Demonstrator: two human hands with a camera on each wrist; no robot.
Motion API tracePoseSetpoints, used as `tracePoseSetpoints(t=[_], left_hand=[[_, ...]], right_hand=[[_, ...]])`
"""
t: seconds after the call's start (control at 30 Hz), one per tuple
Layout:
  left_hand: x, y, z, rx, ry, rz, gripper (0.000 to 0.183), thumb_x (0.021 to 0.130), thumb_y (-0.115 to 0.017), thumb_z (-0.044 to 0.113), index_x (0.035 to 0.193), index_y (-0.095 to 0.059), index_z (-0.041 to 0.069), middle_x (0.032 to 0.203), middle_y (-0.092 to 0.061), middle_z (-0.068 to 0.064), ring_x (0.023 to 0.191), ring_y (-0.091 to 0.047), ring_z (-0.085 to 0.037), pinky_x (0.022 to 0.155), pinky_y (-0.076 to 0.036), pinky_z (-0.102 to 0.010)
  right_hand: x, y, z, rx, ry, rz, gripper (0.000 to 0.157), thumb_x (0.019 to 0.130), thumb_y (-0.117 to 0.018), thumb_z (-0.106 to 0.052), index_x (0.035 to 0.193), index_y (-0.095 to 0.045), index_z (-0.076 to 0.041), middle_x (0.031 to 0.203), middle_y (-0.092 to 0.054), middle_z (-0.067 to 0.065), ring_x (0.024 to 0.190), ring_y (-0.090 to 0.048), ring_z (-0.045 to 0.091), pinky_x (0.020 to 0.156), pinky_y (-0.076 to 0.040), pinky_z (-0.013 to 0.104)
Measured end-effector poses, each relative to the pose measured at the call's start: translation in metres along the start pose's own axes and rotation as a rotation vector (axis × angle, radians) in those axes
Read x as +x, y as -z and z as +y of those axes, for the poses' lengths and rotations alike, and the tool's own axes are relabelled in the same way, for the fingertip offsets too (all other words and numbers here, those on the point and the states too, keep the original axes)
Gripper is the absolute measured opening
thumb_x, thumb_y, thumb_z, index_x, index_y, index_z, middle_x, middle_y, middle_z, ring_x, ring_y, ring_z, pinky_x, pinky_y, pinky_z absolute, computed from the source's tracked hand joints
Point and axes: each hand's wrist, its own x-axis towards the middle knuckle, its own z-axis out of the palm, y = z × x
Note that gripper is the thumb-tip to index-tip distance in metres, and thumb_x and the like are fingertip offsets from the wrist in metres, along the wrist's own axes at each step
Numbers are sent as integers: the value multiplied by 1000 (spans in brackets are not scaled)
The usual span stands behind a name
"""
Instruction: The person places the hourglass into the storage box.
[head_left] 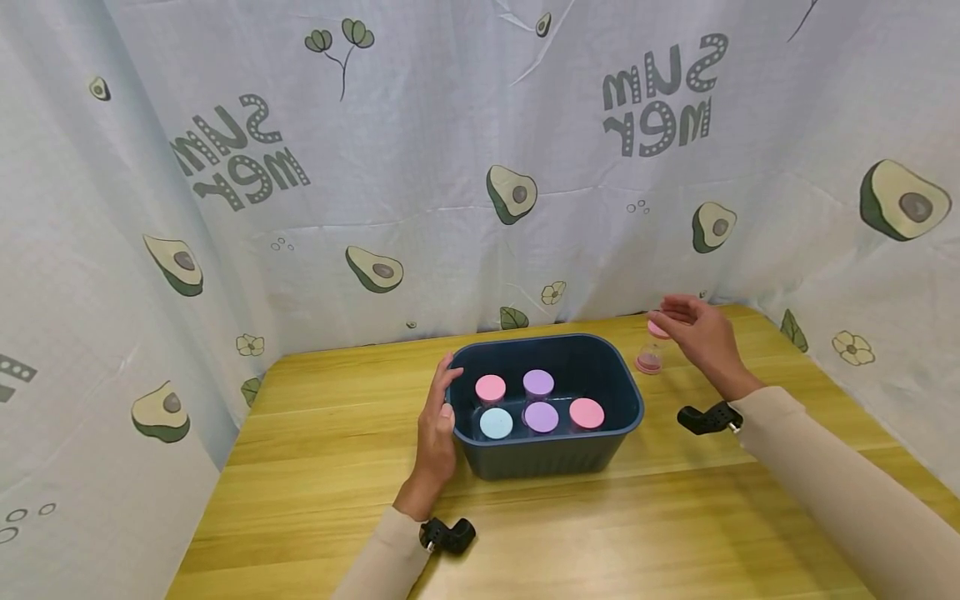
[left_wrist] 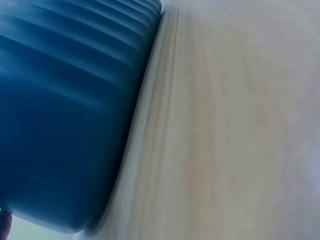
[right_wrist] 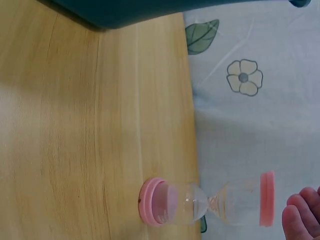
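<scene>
A sand timer (right_wrist: 200, 202) with pink end caps and a clear waisted body stands upright on the table, right of a dark blue plastic bin (head_left: 547, 454). My right hand (head_left: 701, 337) is beside its top; in the right wrist view the fingertips (right_wrist: 300, 217) are just beyond the upper cap, with a gap between. My left hand (head_left: 435, 429) rests against the bin's left side, fingers extended along the wall and thumb by the rim. Inside the bin stand several round-capped pieces: a pink cap (head_left: 491, 388), a purple cap (head_left: 541, 417) and a light blue cap (head_left: 496, 423) among them.
The wooden table (head_left: 330, 442) carries the bin near its far edge. Behind it and along the sides hangs a white curtain (head_left: 450, 133) printed with avocados and lettering. Black wrist cameras sit on both sleeves, the left one (head_left: 447, 536) low over the table.
</scene>
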Motion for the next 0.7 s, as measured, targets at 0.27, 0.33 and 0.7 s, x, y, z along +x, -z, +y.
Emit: tracePoseSetpoints(t=[0.27,0.33,0.7], left_hand=[[0,0,0,-5,0,1,49,96,-26,27,140,-43,11,156,-28,-13,144,-24,-30,109,-21,-62],[0,0,0,-5,1,2,49,96,-26,28,140,-43,11,156,-28,-13,144,-24,-30,109,-21,-62],[1,0,1,-7,12,-3,52,98,-24,35,139,-43,10,157,-28,-9,144,-25,-28,109,-22,-62]], right_hand=[[1,3,8,-10,-14,5,71,90,-61,-48,138,-45,2,133,-53,23,120,-52,36,89,-47,23],[1,3,11,-22,-8,7,71,89,-62,-48,138,-46,2,133,-54,23,119,-52,36,81,-42,14],[3,-2,23,-67,-20,-29,76,89,-60,-51,138,-44,5,131,-51,29,117,-51,44,96,-42,57]])
